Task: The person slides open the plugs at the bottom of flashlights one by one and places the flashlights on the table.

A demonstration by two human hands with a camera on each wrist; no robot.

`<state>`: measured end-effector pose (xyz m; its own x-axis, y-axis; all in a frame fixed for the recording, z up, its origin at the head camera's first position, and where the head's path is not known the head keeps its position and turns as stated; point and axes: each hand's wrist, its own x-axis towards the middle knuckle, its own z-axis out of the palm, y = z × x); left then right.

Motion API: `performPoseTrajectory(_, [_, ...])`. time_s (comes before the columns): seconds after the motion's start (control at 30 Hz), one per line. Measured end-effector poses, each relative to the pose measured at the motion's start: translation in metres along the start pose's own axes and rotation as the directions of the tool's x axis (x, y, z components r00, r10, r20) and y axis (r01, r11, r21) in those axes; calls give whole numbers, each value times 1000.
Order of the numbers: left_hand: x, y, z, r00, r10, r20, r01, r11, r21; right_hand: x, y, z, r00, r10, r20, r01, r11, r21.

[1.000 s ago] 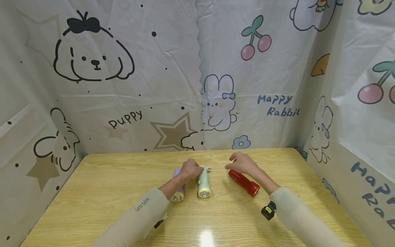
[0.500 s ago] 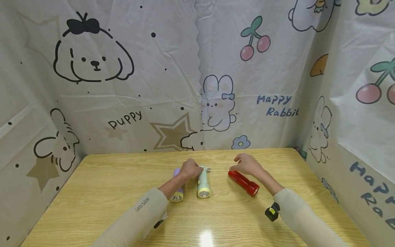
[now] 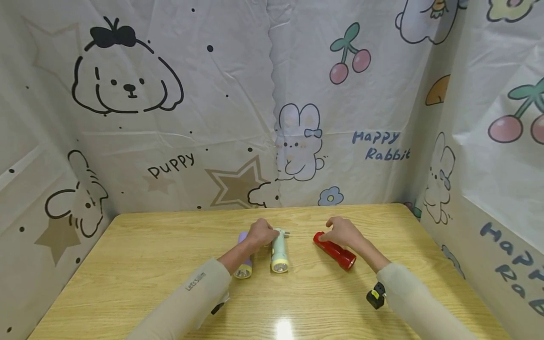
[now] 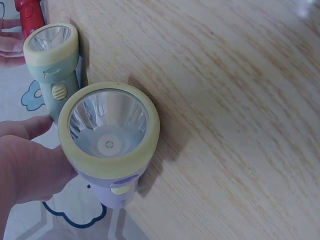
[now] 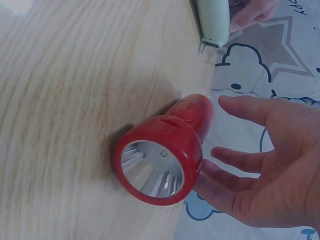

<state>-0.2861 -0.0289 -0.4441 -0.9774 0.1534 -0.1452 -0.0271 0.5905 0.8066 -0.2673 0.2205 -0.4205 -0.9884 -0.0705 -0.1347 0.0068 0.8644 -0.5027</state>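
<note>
Three flashlights lie on the wooden table. My left hand [image 3: 261, 234] grips the tail of the mint-green flashlight [image 3: 279, 250], its thumb against the body in the left wrist view; its other fingers are partly hidden. Metal plug prongs [image 5: 208, 48] stick out of that tail. Close on the left, partly behind the left hand and wrist, lies a purple flashlight [image 4: 112, 192] with a pale yellow head ring. My right hand [image 5: 270, 160] hovers at the red flashlight [image 3: 335, 251], thumb and fingers spread apart. In the right wrist view, its lower fingertips are right at the red head.
The table [image 3: 170, 283] is bounded by a printed cloth [image 3: 233, 118] at the back and on both sides. A small black device [image 3: 376, 295] with a yellow patch hangs at the right wrist.
My right hand has shifted slightly right and lowered, its thumb now overlapping the red flashlight's tail in the head view. The left hand and the flashlights hold their places.
</note>
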Motion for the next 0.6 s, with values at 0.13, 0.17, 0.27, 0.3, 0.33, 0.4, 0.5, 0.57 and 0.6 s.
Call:
performPoseTrajectory(0.13, [-1, -2, 0, 1000, 23, 10, -23, 999, -47, 1, 1, 3, 999, 38, 15, -38, 999, -3])
performPoseTrajectory(0.17, [-2, -2, 0, 1000, 27, 11, -26, 998, -56, 1, 1, 4, 999, 45, 16, -45, 999, -5])
performPoseTrajectory(0.27, [-2, -2, 0, 999, 32, 6, -31, 998, -55, 3, 3, 6, 998, 54, 16, -54, 999, -6])
performPoseTrajectory(0.3, [-2, -2, 0, 1000, 30, 5, -30, 998, -53, 3, 3, 7, 998, 54, 14, -54, 998, -8])
performPoseTrajectory(0.33, [-2, -2, 0, 1000, 29, 5, -29, 998, -52, 4, 3, 7, 999, 52, 11, -52, 999, -13])
performPoseTrajectory(0.4, [-2, -2, 1, 999, 32, 1, -32, 999, -44, 4, 3, 7, 999, 49, 8, -48, 998, -26])
performPoseTrajectory(0.5, [-2, -3, 1, 999, 32, -2, -32, 999, -43, 4, 1, 7, 999, 42, 17, -40, 997, -62])
performPoseTrajectory(0.57, [-2, -3, 0, 999, 33, -5, -34, 998, -44, 3, 0, 6, 999, 40, 30, -38, 995, -88])
performPoseTrajectory(0.6, [-2, -3, 0, 999, 32, -4, -32, 998, -45, 3, -1, 6, 998, 43, 38, -39, 994, -98])
